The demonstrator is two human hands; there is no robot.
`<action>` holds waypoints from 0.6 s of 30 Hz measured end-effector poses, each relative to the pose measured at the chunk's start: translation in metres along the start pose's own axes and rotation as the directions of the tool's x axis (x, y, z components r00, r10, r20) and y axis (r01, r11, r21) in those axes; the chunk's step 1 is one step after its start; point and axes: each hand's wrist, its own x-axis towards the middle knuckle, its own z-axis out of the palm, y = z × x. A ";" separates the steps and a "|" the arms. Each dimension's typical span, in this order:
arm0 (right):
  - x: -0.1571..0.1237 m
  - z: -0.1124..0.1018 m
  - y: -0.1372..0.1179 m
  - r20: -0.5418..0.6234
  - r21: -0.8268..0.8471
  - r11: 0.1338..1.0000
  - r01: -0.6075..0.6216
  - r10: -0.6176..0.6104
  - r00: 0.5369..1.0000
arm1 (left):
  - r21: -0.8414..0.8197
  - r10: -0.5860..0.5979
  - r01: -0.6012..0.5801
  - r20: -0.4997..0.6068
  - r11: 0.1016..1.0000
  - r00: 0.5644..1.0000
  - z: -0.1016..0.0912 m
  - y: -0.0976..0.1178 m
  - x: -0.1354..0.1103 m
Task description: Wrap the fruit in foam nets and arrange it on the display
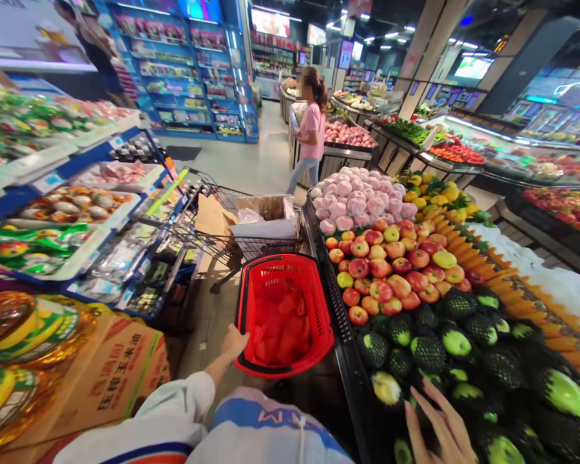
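My left hand [234, 341] is closed on the black handle at the near left edge of a red shopping basket [326, 335]. Crumpled red plastic bags [285, 325] lie in the bottom of this basket. At the lower right, my right hand [437, 425] is over green fruit [457, 341] wrapped in black foam nets. Its fingers are apart and nothing shows between them; whether the fingertips touch the fruit, I cannot tell. One paler, yellowish fruit [386, 388] sits just left of those fingers.
Red apples [381, 290] and pink-wrapped fruit [357, 196] fill the stand beyond. A shopping cart [270, 248] with cardboard blocks the aisle ahead. A person in pink [312, 132] stands farther on. Oil bottles [33, 348] and a carton [120, 367] are at left.
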 end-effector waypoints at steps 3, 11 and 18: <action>0.008 0.013 -0.002 0.109 0.107 0.993 0.051 -0.063 0.992 | -0.028 -0.019 0.019 0.002 0.999 1.000 0.009 -0.011 -0.007; -0.028 0.079 0.027 0.617 0.300 0.953 -0.030 -0.170 0.768 | -0.176 0.084 -0.124 -0.218 0.977 0.972 0.040 -0.041 -0.044; -0.014 0.126 -0.006 0.966 0.167 0.985 -0.032 -0.157 0.205 | -0.156 0.008 -0.075 -0.391 0.985 0.920 0.036 -0.105 -0.068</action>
